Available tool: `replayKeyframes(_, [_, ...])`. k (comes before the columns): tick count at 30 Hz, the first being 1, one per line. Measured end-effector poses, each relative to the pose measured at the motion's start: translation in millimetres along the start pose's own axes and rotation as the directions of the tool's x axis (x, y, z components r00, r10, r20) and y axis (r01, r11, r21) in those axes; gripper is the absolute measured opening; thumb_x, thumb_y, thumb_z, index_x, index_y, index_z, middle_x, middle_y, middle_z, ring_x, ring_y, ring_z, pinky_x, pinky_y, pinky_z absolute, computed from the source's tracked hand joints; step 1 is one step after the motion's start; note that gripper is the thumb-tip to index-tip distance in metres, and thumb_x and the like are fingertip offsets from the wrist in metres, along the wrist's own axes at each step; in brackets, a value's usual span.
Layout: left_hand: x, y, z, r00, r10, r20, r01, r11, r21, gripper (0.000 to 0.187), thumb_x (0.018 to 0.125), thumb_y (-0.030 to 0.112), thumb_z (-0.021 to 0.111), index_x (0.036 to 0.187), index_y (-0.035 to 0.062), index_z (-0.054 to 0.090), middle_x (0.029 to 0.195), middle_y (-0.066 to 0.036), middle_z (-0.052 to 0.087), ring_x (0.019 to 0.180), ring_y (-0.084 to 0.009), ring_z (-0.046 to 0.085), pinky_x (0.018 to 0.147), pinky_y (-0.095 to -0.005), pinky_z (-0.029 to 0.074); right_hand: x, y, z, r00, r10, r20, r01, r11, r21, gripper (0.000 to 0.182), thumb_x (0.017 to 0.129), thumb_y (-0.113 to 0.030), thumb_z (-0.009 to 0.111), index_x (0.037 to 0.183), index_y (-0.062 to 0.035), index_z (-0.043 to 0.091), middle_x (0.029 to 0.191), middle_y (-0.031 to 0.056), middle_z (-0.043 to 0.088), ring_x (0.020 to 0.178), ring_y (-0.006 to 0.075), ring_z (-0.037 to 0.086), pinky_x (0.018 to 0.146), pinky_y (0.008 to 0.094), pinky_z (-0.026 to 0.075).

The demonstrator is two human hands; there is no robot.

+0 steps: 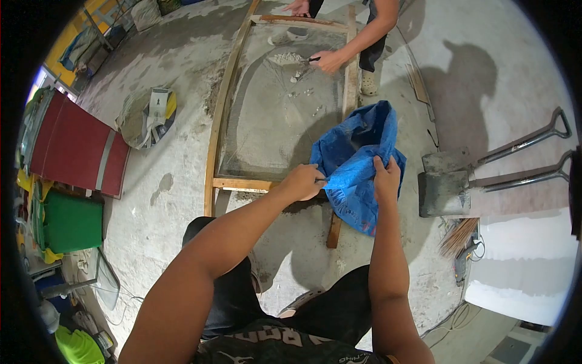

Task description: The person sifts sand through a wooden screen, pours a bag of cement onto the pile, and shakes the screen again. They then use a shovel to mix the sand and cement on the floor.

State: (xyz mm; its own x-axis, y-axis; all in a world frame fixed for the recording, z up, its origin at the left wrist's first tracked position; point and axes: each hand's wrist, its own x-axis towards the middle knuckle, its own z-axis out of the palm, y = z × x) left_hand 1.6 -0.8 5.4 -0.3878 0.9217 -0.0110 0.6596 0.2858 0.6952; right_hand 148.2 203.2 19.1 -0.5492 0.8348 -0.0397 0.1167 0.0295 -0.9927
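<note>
A blue woven sack (353,200) sags between my two hands, its top gaping, over the near right corner of a wood-framed mesh screen (242,184). My left hand (305,183) is closed on the left edge of the sack. On its right side, my right hand (387,178) pinches the fabric with thumb and fingers. Fine grey material covers much of the mesh (267,133), with pale lumps (291,59) toward the far end. There, another person's hand (329,61) grips a dark handle, and their other hand (298,7) is near the far rail.
Two shovels (444,191) lie at the right, beside a broom head (459,236) and a white panel (515,261). On the left are a bucket of tools (145,118), a dark red panel (73,145) and a green container (73,221). Cables lie at lower right.
</note>
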Motion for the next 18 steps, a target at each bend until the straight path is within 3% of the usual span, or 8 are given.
replayKeyframes(9, [-1.5,-5.2,1.7,0.999,-0.031,0.037,0.031,1.0,-0.005,0.023,0.088,0.025,0.062,0.093,0.0056,0.073,0.098,-0.022,0.067,0.122,-0.0369,0.054,0.097,-0.0452,0.046,0.4,-0.6,3.6,1.0,-0.018,0.025,0.017,0.999,0.051,0.022,0.094,-0.01,0.059,0.11,0.0049,0.06,0.095,0.0065,0.063,0.082,0.013,0.056,0.075,0.0276,0.045])
replayKeyframes(18, [0.9,-6.9,3.9,1.0,0.006,0.022,-0.007,1.0,0.024,0.022,0.088,0.027,0.063,0.093,0.0076,0.073,0.096,-0.022,0.067,0.121,-0.0377,0.054,0.096,-0.0454,0.046,-1.6,-1.1,1.4,1.0,-0.01,0.006,0.01,1.0,0.02,0.017,0.092,-0.01,0.06,0.103,0.0025,0.061,0.084,0.0024,0.06,0.074,0.0104,0.052,0.066,0.0271,0.043])
